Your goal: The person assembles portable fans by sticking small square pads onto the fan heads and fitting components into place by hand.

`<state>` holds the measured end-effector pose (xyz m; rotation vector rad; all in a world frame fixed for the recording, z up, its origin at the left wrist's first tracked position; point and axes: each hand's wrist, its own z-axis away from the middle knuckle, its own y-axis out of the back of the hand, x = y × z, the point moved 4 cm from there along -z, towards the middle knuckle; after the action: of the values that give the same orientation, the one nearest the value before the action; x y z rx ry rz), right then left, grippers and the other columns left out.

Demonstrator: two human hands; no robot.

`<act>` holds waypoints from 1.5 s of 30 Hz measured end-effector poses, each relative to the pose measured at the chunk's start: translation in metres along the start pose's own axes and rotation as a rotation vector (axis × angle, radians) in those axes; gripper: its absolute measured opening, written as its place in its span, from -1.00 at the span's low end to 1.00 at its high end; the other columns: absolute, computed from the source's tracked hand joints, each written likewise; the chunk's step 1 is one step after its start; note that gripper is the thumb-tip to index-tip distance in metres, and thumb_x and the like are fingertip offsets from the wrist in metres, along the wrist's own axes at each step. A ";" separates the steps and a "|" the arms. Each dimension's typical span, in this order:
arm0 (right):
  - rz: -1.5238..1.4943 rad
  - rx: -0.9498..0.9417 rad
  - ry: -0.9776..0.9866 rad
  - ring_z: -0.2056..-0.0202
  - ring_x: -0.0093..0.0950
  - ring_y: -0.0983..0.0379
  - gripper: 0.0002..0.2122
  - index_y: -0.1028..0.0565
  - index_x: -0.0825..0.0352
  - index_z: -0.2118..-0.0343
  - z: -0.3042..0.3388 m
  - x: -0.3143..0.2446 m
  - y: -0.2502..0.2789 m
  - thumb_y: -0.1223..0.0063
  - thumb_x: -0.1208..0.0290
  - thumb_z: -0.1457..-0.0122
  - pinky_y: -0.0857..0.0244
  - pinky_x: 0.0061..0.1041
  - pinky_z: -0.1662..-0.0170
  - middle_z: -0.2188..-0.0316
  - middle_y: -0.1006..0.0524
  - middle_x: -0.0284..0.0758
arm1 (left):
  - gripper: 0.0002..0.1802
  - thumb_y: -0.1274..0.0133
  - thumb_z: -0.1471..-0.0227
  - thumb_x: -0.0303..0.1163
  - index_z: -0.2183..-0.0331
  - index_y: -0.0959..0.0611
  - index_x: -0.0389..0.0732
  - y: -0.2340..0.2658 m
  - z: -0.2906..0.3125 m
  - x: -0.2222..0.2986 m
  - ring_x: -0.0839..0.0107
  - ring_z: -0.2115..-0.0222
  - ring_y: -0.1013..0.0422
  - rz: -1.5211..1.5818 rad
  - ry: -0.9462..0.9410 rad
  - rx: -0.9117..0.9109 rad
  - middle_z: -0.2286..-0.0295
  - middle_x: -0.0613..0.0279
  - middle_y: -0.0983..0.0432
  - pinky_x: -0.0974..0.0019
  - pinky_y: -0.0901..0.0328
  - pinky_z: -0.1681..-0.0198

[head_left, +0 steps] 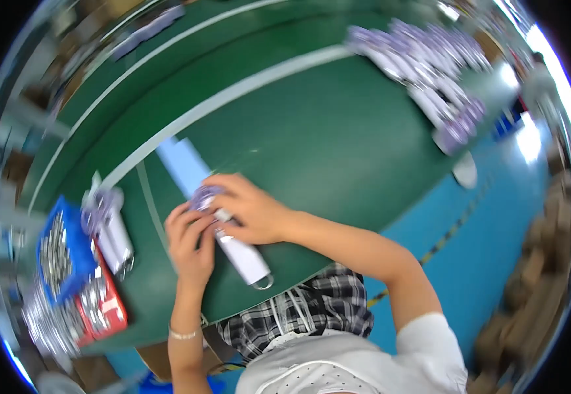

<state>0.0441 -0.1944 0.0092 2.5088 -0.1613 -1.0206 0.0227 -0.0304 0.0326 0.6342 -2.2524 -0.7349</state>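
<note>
In front of me, on the green table, lies a long white-and-purple handled piece [243,256] with a metal loop at its near end. My left hand [191,240] has its fingers bent against the purple end from the left side. From the right, my right hand [249,207] curls over the same end, thumb and fingers closed around it. The fingers partly cover the purple end, and blur hides its finer detail. Just beyond the hands a pale blue flat strip [183,164] points away from me; its near end meets the purple part.
Similar white-and-purple pieces [111,226] lie at the left, beside a blue bin [87,262] of metal parts and a red bin [116,305]. Many more pieces form a pile [423,72] at the far right. Brown boxes [528,282] line the floor beyond the table's right edge.
</note>
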 end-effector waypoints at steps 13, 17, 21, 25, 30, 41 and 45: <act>0.100 -0.074 -0.073 -0.13 -0.07 -0.30 -0.74 -0.49 0.35 0.18 -0.002 -0.014 0.010 -0.23 0.56 -0.04 -0.29 -0.22 -0.11 -0.17 -0.31 -0.06 | -0.74 -0.27 0.21 -0.63 0.34 -0.71 -0.24 0.001 -0.003 0.002 0.06 0.05 -0.41 0.144 -0.066 0.065 0.30 0.23 -0.52 0.13 -0.43 0.13; 0.037 -0.093 -0.143 -0.12 -0.07 -0.31 -0.68 -0.50 0.35 0.12 0.002 -0.005 0.011 -0.24 0.60 -0.02 -0.31 -0.23 -0.08 -0.19 -0.27 -0.01 | -0.76 -0.25 0.20 -0.60 0.35 -0.71 -0.23 -0.004 -0.005 0.002 0.08 0.04 -0.42 0.186 -0.048 0.068 0.27 0.19 -0.49 0.15 -0.44 0.11; 0.043 -0.146 -0.065 -0.10 -0.04 -0.32 -0.65 -0.49 0.35 0.10 -0.007 0.001 0.011 -0.26 0.59 0.00 -0.29 -0.21 -0.09 -0.20 -0.25 0.02 | -0.78 -0.24 0.19 -0.54 0.35 -0.71 -0.23 0.000 -0.004 -0.005 0.07 0.05 -0.42 0.171 -0.037 0.062 0.27 0.17 -0.48 0.13 -0.43 0.09; 0.085 -0.236 -0.062 -0.12 -0.01 -0.31 -0.69 -0.51 0.36 0.16 -0.009 -0.002 0.004 -0.30 0.53 0.01 -0.26 -0.15 -0.13 -0.18 -0.25 0.10 | -0.80 -0.21 0.14 -0.45 0.34 -0.69 -0.19 0.010 0.005 -0.009 0.05 0.04 -0.40 0.215 0.022 0.044 0.21 0.15 -0.52 0.08 -0.39 0.02; 0.196 -0.225 -0.152 -0.16 0.04 -0.29 -0.75 -0.48 0.39 0.17 0.000 -0.006 0.021 -0.19 0.51 -0.07 -0.18 -0.09 -0.19 -0.19 -0.20 0.16 | -0.75 -0.09 -0.08 -0.41 0.18 -0.59 -0.31 -0.003 -0.002 -0.001 0.01 0.00 -0.36 0.372 -0.009 0.054 0.09 -0.05 -0.42 0.12 -0.33 -0.03; -0.038 -0.256 -0.127 -0.30 -0.04 -0.07 -0.35 -0.15 0.36 -0.24 0.011 -0.001 0.029 -0.20 0.30 -0.16 -0.07 -0.08 -0.31 -0.29 0.00 0.02 | -0.79 -0.15 0.04 -0.59 0.26 -0.60 -0.30 0.191 0.066 -0.094 0.10 0.16 -0.48 -0.503 0.317 0.640 0.22 0.01 -0.55 0.13 -0.36 0.08; -0.120 -0.210 -0.150 -0.29 -0.05 -0.08 -0.38 -0.15 0.40 -0.22 0.008 -0.003 0.028 -0.18 0.34 -0.16 -0.07 -0.10 -0.30 -0.29 0.00 0.00 | -0.86 -0.09 0.01 -0.58 0.31 -0.55 -0.26 0.311 0.143 -0.195 0.11 0.18 -0.40 -0.783 0.615 0.849 0.27 0.04 -0.45 0.12 -0.29 0.05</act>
<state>0.0377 -0.2216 0.0174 2.2758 0.0514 -1.2073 -0.0244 0.3597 0.0611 1.9011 -1.6116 0.1687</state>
